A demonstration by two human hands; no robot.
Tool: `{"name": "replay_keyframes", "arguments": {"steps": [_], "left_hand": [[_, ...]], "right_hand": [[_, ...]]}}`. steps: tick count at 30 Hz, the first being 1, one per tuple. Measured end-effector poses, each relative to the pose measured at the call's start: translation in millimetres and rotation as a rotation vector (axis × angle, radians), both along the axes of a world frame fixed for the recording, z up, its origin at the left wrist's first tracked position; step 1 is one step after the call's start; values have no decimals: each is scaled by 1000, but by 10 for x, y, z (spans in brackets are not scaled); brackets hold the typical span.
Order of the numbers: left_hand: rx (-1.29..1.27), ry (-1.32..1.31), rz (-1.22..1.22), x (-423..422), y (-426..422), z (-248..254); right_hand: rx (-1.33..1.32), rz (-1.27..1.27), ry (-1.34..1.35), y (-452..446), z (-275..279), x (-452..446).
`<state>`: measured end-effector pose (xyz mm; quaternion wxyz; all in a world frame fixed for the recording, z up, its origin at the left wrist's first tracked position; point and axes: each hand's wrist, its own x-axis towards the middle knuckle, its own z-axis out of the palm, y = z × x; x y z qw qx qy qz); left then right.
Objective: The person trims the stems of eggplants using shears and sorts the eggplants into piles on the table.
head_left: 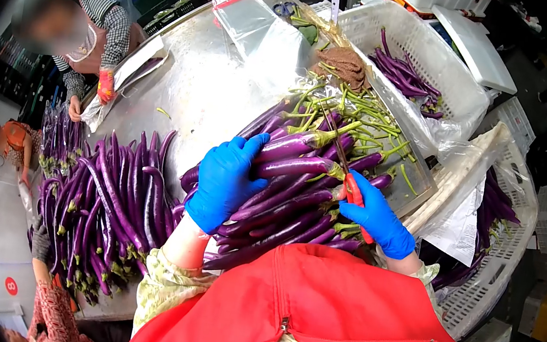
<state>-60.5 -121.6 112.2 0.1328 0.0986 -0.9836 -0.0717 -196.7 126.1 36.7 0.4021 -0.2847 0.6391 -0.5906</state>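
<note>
My left hand [225, 179], in a blue glove, is closed over a long purple eggplant [295, 168] on top of a pile. Its thumb lies apart from the fingers, along the near side. In my blue-gloved right hand [379, 217] are red-handled scissors [355, 191], their dark blades reaching up across the stem ends. Green eggplant caps lie close beside the blades. Past them, cut green stems [382, 120] are heaped on the metal table [189, 100].
More eggplants [120, 191] spread at left. White crates [420, 48] with eggplants stand at back right and right. Plastic bags [256, 21] and a brown cloth [341, 65] lie on the table. A co-worker's orange-gloved hand [106, 86] is across the table; another person's sleeve [54, 312] shows lower left.
</note>
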Motion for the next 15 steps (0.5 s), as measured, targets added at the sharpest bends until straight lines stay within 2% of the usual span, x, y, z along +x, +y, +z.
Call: {"name": "replay_keyframes", "arguments": {"steps": [3, 4, 6, 8, 9, 10, 12, 15], "left_hand": [[74, 29, -40, -11, -10, -54], [91, 45, -21, 26, -51, -50], [178, 59, -53, 16, -49, 0], [132, 69, -57, 32, -61, -52], [96, 2, -18, 33, -71, -58], [78, -69, 4, 37, -71, -78], [57, -42, 7, 73, -89, -152], [75, -8, -4, 143, -101, -130]], "right_hand": [[34, 32, -49, 6, 161, 6], [-32, 3, -120, 15, 71, 15], [-18, -81, -93, -14, 35, 18], [-19, -166, -138, -24, 34, 99], [11, -85, -38, -18, 25, 54], [31, -103, -74, 10, -39, 63], [90, -118, 13, 29, -118, 85], [66, -185, -68, 66, -197, 156]]}}
